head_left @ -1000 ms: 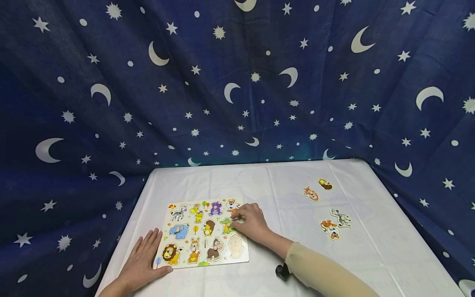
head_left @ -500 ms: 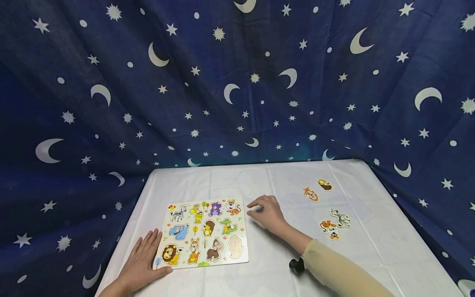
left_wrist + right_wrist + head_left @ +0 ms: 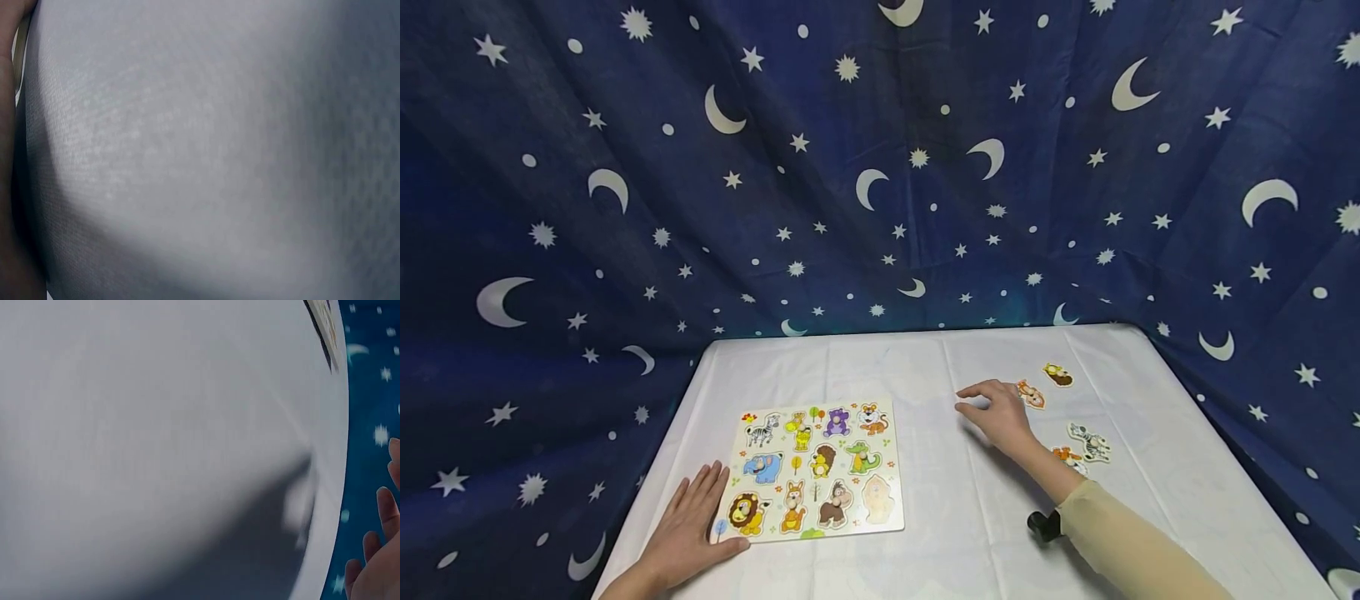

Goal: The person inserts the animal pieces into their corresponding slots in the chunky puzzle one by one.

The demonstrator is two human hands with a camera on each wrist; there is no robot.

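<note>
A wooden animal peg puzzle board [image 3: 897,512] lies on the white table. My left hand [image 3: 688,525] rests flat at its left edge, fingers spread and thumb along the near corner. A green crocodile piece [image 3: 862,457] sits in the board's middle row, at the right. The lower right corner has a pale animal shape [image 3: 877,498]. My right hand [image 3: 1000,417] hovers over the table to the right of the board, thumb and index finger apart with nothing between them. Close by its knuckles lies an orange animal piece [image 3: 1032,395], partly covered. Some fingers [image 3: 389,515] show in the right wrist view.
Beyond the right hand lies a loose hedgehog piece [image 3: 1058,375]. Nearer, a zebra piece [image 3: 1088,442] lies beside a tiger piece [image 3: 1067,455] that my forearm partly hides. A dark blue curtain [image 3: 880,125] with moons and stars hangs behind the white table [image 3: 940,550].
My right hand has left the crocodile piece on the board and moved right, toward the loose pieces. My left hand stays at the board's edge.
</note>
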